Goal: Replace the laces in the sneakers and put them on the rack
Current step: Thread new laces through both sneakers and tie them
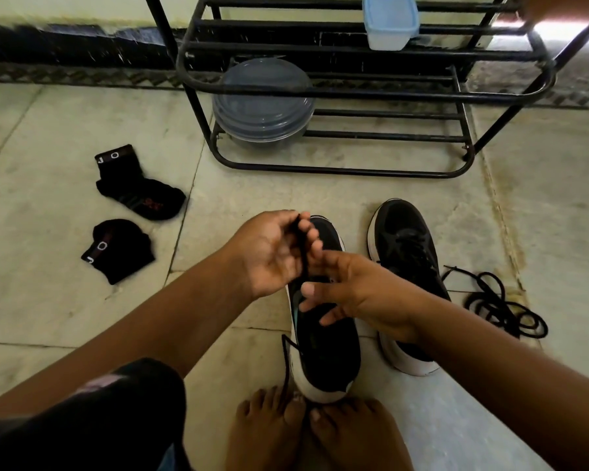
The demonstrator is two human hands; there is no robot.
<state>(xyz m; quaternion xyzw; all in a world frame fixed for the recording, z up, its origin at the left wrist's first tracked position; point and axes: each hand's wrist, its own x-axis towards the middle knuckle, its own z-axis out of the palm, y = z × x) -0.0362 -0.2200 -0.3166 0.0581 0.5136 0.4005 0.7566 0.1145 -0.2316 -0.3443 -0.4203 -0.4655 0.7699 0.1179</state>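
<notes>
Above sneaker (pixel 323 334) | L hand (pixel 269 253) pinches lace (pixel 301 253) – R hand (pixel 351 290) fingers loose

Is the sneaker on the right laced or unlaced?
Laced: the right sneaker shows black laces crossing its upper. A loose lace lies coiled on the floor beside it.

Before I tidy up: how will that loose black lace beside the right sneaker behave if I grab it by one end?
The loose lace lies in slack, overlapping coils on the floor, so it is probably floppy and light. Lifted by one end, it would likely trail and uncoil, perhaps snagging on its own loops. It should not roll.
</notes>
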